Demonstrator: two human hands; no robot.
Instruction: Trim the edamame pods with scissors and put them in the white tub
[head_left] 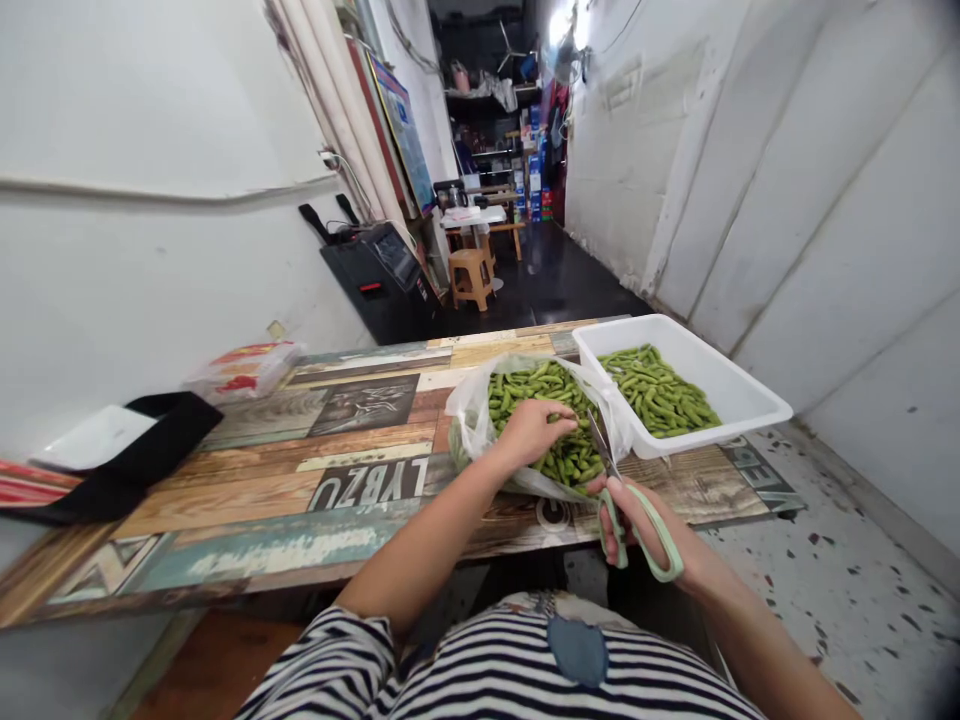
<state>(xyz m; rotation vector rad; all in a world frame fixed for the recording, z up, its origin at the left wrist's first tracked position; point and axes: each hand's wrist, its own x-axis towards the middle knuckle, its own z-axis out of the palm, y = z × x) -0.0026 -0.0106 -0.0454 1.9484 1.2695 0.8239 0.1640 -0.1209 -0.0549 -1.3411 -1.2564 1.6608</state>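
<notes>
1. The green soybean pods [544, 380] should be light and firm with a little give, apt to bruise or split if squeezed hard; I'd pinch one near its end, between thumb and forefinger.
2. They look plump, curved and fresh green, heaped in a thin, translucent plastic bag [469, 430] whose mouth is spread wide on the wood-patterned table [255, 490]; more lie in the white plastic tray [750, 400] just beside it.
3. The left hand [529, 430] is over the bag, thumb and fingers drawn nearly together; whether a pod sits between the tips, I can't tell from here.
4. The right hand [637, 520] grips the scissors [609, 465] by their pale-green loops, blades pointing over the bag's tray-side edge.
</notes>
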